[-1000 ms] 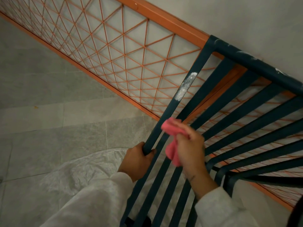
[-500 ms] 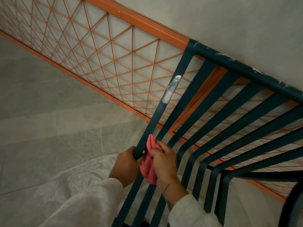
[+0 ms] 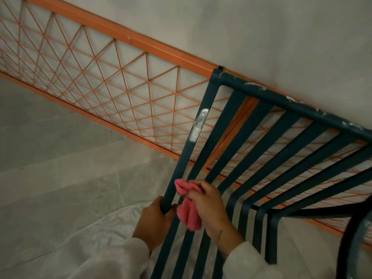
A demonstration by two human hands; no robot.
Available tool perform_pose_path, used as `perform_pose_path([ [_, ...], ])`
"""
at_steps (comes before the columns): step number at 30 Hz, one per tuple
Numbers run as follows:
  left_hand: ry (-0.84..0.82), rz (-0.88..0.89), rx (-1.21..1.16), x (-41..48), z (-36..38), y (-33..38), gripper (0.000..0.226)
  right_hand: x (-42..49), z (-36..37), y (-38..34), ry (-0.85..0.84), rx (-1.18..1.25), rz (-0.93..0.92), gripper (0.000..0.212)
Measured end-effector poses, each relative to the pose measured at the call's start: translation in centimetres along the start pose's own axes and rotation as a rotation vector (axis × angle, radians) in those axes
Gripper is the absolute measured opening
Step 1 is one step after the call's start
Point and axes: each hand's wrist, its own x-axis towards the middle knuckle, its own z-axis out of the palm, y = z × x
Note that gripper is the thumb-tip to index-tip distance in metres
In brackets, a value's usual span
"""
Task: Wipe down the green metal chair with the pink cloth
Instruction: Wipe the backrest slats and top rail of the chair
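The dark green metal chair (image 3: 267, 150) fills the right half of the view, its slatted back leaning toward the wall. A white dusty smear (image 3: 198, 125) marks the leftmost slat, and paler streaks run along the top rail. My left hand (image 3: 155, 220) grips the leftmost slat low down. My right hand (image 3: 207, 204) holds the bunched pink cloth (image 3: 188, 206) against the gap between the first two slats, just above my left hand. Part of the cloth hangs below my fingers.
An orange wire-mesh panel (image 3: 96, 81) with an orange frame leans along the grey wall behind the chair. A white plastic sheet (image 3: 94, 244) covers the grey tiled floor (image 3: 50, 168) under the chair. A black curved bar (image 3: 346, 244) stands at the lower right.
My right hand slid the cloth down toward my left hand, then a little back up the slats. The view has tilted, so the chair's top rail sits lower in frame.
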Motion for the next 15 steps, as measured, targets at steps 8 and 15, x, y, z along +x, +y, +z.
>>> perform_pose_path([
  [8,-0.153,0.065,-0.012,3.5,-2.7,5.2,0.046,0.6,-2.6,-4.0,0.208,0.390,-0.029,0.029],
  [15,-0.121,0.170,-0.065,9.8,-1.6,11.4,0.024,1.7,-2.8,-7.3,0.325,0.490,-0.174,0.032],
])
